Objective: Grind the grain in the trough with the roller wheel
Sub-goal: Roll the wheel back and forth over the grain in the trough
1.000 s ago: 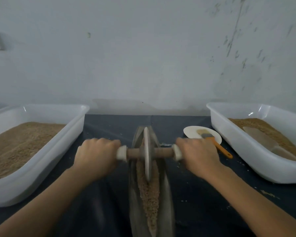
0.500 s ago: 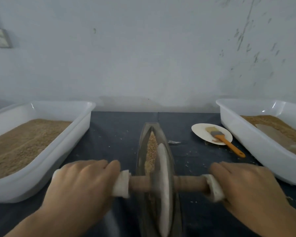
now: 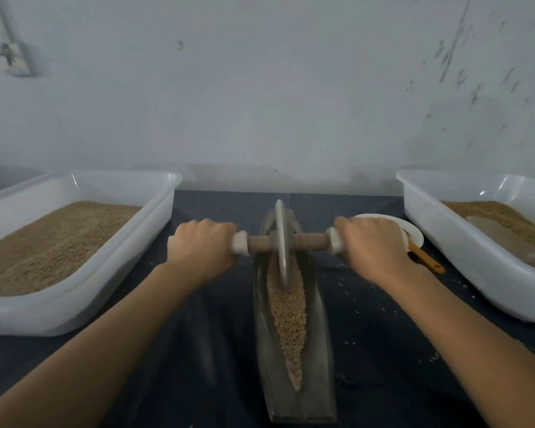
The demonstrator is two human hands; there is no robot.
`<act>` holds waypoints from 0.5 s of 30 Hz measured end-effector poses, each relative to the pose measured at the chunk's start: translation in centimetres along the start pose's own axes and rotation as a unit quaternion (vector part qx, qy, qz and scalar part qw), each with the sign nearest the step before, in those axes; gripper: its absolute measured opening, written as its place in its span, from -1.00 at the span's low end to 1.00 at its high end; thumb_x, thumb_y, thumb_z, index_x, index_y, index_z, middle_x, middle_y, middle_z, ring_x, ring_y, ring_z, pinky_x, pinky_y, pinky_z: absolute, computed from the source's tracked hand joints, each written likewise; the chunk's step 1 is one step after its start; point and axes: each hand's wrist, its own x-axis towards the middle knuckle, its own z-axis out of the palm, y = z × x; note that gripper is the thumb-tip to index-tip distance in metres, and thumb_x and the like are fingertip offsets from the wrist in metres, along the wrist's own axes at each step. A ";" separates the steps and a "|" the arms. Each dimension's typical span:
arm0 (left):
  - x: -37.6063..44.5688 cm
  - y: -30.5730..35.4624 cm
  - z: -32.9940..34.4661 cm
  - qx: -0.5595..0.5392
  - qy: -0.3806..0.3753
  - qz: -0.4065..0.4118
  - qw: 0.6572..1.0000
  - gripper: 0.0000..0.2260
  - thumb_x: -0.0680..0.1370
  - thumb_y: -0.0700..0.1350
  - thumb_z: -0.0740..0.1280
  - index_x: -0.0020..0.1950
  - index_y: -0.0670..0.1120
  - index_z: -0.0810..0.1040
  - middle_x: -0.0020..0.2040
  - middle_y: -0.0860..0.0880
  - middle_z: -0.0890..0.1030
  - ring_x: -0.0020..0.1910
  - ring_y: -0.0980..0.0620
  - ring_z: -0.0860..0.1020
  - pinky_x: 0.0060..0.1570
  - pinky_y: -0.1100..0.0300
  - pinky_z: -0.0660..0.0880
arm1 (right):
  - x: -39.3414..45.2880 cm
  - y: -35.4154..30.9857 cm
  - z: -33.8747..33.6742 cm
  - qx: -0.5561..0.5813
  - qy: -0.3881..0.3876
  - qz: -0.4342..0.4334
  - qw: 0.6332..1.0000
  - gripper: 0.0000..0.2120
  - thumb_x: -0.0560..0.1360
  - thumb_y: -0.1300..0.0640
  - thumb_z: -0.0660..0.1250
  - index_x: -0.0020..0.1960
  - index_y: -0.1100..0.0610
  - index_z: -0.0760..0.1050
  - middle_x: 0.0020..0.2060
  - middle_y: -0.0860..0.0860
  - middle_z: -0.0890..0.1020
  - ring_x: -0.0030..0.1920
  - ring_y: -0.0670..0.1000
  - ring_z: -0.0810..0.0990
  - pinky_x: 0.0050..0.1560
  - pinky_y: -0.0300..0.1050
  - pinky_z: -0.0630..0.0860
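Note:
A long boat-shaped metal trough (image 3: 318, 359) lies lengthwise on the dark table, with brown grain (image 3: 289, 316) along its groove. A thin grey roller wheel (image 3: 281, 242) stands upright in the trough's far end, on a wooden axle (image 3: 309, 240) with white end caps. My left hand (image 3: 203, 245) grips the axle's left end and my right hand (image 3: 371, 245) grips its right end. Both arms are stretched forward.
A white tub of brown grain (image 3: 155, 217) stands at the left. A second white tub (image 3: 439, 223) at the right holds grain and a pale scoop (image 3: 507, 239). A white plate (image 3: 414, 234) with an orange-handled brush (image 3: 426, 262) lies behind my right hand. Stray grains dot the table.
The wheel has rolled from the near part of the trough to its far end, my two hands pushing the axle away from me. The grain in the near groove is uncovered again.

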 end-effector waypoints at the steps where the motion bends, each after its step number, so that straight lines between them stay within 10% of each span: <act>1: -1.8 0.0 -0.7 0.000 -0.013 0.013 1.000 -0.75 0.48 0.13 0.28 -0.28 0.09 0.29 -0.41 0.12 0.36 -0.46 0.08 0.30 -0.42 0.18 0.17 | -1.7 0.1 -0.6 -0.009 -0.008 -0.018 1.000 -0.63 0.35 0.01 0.44 -0.18 -0.03 0.21 -0.39 -0.07 0.43 -0.43 0.03 0.31 -0.46 -0.16 0.11; 7: -10.9 -0.8 -5.6 -0.054 -0.107 0.075 0.990 -0.75 0.32 0.28 0.20 -0.21 0.14 0.40 -0.41 0.16 0.44 -0.41 0.11 0.46 -0.42 0.24 0.27 | -8.0 1.6 -6.4 0.053 0.047 -0.139 0.988 -0.47 -0.18 0.14 0.57 -0.35 0.00 0.34 -0.55 -0.07 0.40 -0.61 0.02 0.35 -0.45 -0.32 -0.06; 15: -0.4 0.2 -1.8 0.041 -0.078 0.032 0.996 -0.82 0.45 0.14 0.30 -0.15 0.05 0.45 -0.27 0.08 0.50 -0.31 -0.01 0.50 -0.35 0.16 0.29 | 0.7 0.4 1.2 0.031 -0.039 0.000 0.999 -0.76 0.45 -0.02 0.34 -0.16 -0.08 0.25 -0.36 -0.11 0.43 -0.36 0.01 0.40 -0.41 -0.12 0.22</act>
